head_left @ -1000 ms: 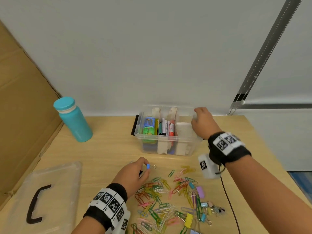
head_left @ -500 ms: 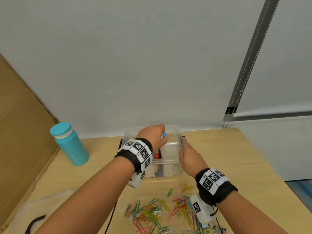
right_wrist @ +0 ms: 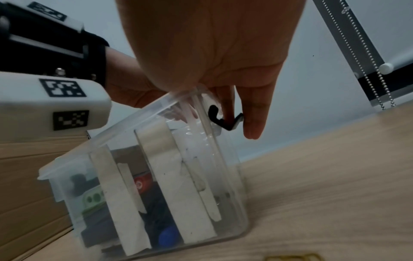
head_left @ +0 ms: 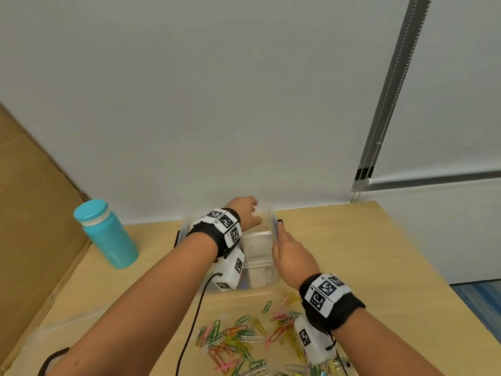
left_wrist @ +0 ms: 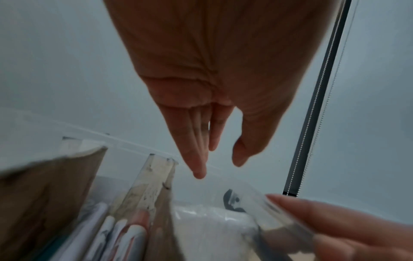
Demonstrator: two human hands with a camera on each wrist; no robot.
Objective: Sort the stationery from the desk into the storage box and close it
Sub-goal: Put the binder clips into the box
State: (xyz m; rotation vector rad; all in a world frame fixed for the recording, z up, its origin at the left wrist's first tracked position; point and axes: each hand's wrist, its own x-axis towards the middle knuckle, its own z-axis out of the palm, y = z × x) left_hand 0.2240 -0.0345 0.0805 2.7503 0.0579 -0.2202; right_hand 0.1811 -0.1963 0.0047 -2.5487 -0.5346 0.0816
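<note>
The clear storage box (head_left: pixel 260 270) stands open at the back of the desk, with markers and a white pack in its compartments (right_wrist: pixel 201 194). My left hand (head_left: pixel 248 210) hovers over the box's right compartment, fingers straight and holding nothing (left_wrist: pixel 216 169). A small wire clip (head_left: pixel 264 227) shows just below those fingers, inside the box. My right hand (head_left: pixel 282 240) grips the box's right wall at the rim, with fingers down beside the black latch (right_wrist: pixel 225 121). A heap of coloured paper clips (head_left: pixel 238 337) lies on the desk in front of the box.
The clear lid (head_left: pixel 40 343) with a black handle lies at the front left. A teal bottle (head_left: pixel 108 237) stands left of the box. A cardboard sheet (head_left: pixel 32 226) leans along the left side. The desk's right edge is near.
My left hand carried a small blue clip from the heap up to the box and let it go there. My right hand slid along the box's right end.
</note>
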